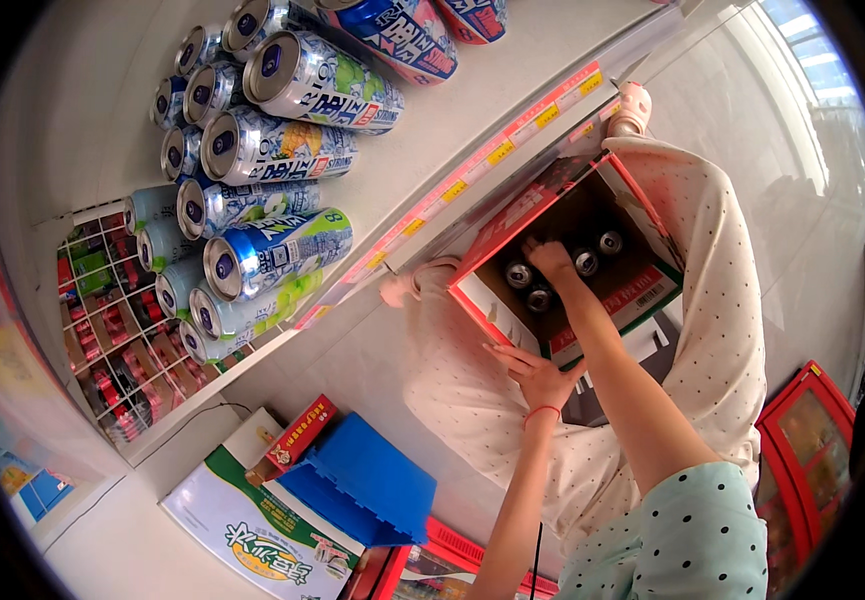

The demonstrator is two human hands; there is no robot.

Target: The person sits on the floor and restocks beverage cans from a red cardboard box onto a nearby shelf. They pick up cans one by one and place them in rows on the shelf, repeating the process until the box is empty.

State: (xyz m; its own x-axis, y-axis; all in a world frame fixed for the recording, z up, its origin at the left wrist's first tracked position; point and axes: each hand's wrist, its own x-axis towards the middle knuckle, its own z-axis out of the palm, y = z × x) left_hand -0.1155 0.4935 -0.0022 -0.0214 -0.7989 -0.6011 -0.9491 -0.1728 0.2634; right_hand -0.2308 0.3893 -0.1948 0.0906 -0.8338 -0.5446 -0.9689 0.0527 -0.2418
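An open cardboard box, red outside, stands tilted between my knees with several drink cans inside, their tops facing up. My right hand reaches into the box among the cans; its fingertips are in shadow, so whether they grip a can does not show. Against the box's near left outer side rests my left hand, its fingers spread along the edge and a red cord on the wrist. Many cans lie or lean in rows on the white shelf at the upper left.
Price tags line the shelf's edge. A wire grid stands at the shelf's left end. At the lower left are a blue plastic crate, a small red box and a white and green carton. Red-framed bins stand at the right.
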